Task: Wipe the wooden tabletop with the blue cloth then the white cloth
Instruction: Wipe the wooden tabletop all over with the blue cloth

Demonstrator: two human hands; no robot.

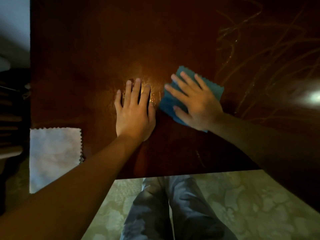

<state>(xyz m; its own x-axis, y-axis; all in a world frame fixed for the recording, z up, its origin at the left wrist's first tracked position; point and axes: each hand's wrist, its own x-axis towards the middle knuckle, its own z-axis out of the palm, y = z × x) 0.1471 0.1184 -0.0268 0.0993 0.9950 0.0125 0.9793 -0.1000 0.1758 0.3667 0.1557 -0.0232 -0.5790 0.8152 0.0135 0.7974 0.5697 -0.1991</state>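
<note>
Pressing flat on the blue cloth, the right hand has its fingers straight and spread, palm down, gripping nothing; the cloth lies under it on the table, about midway between the left and right edges and somewhat nearer the near edge than the far one. The cloth's zigzag-cut border shows beyond the fingertips and its near corner sticks out below the wrist.

Just left of it, the left hand lies flat on the bare wood, fingers straight and slightly apart, holding nothing. It is close to the blue cloth, and whether its thumb touches the cloth's edge cannot be told. A bright glossy patch of reflected light sits on the wood around the left fingertips.

The white cloth lies spread flat at the near left corner of the table, its left side along the left edge, well apart from both hands; the left forearm crosses over its near right part. It too has a zigzag border.

Pale looping streaks mark the wood toward the far right corner. Past the near edge, the person's legs in grey trousers stand on a pale patterned floor.
</note>
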